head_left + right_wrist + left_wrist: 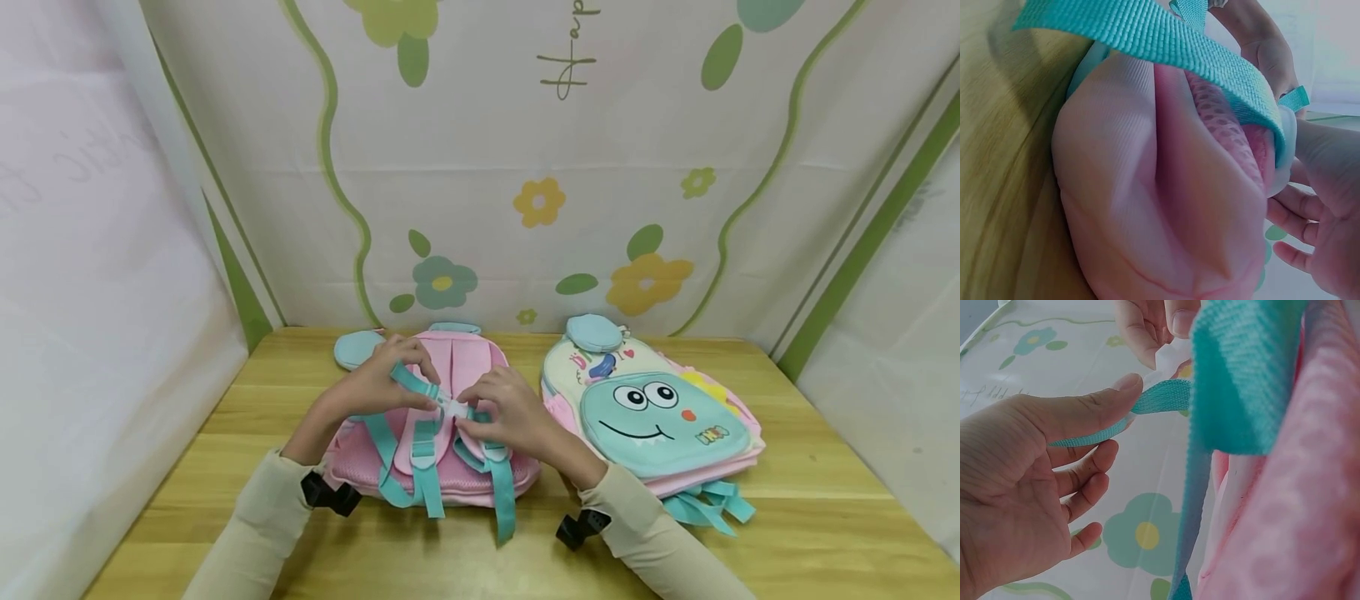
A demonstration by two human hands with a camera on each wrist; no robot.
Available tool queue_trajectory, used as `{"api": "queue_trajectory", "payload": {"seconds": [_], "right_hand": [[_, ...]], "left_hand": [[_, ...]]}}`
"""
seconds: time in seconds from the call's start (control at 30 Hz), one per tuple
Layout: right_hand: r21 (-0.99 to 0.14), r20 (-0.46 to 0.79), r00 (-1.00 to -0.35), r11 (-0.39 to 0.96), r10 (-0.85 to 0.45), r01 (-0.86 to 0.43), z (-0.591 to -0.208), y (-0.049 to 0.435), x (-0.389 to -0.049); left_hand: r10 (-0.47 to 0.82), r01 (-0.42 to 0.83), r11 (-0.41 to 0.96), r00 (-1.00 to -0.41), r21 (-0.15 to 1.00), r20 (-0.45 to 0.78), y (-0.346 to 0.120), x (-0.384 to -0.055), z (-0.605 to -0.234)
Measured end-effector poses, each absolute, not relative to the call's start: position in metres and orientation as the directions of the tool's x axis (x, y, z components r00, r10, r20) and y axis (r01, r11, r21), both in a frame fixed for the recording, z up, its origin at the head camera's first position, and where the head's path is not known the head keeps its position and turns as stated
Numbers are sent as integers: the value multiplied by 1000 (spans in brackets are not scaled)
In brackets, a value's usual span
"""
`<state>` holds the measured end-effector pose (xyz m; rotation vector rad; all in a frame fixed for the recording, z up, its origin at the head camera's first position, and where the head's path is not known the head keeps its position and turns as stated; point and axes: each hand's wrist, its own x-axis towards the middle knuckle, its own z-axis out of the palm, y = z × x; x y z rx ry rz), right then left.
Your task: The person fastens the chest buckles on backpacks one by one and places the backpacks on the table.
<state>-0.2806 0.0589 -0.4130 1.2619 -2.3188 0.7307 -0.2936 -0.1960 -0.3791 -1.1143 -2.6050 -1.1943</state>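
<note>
Beside left hand (380,379), pinching strap (414,383), right hand (512,408) pinches a buckle (453,407), likely stiff, best gripped by its sides.

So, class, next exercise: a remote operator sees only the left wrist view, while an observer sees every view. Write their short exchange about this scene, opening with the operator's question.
Operator: I can see the left hand pinching a teal strap, with pink fabric close by. Is there another bag nearby?
Observer: Yes, the head view shows a second backpack lying to the right of the pink backpack.
Operator: And what is the pink backpack lying on?
Observer: On a wooden table, also plain in the head view.
</note>
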Motion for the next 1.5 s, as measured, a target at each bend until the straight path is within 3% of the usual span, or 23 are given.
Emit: {"api": "queue_trajectory", "payload": {"seconds": [0.8, 1.17, 1.5], "right_hand": [[-262, 628, -529, 485, -571, -834, -413, 58, -282], [-273, 639, -535, 488, -552, -829, -411, 58, -280], [-263, 645, -525, 483, -555, -835, -411, 58, -278]], "left_hand": [[594, 633, 378, -726, 676, 347, -195, -295, -382], [623, 664, 364, -695, 654, 359, -193, -294, -380], [598, 649, 411, -722, 641, 348, -191, -290, -377]]}}
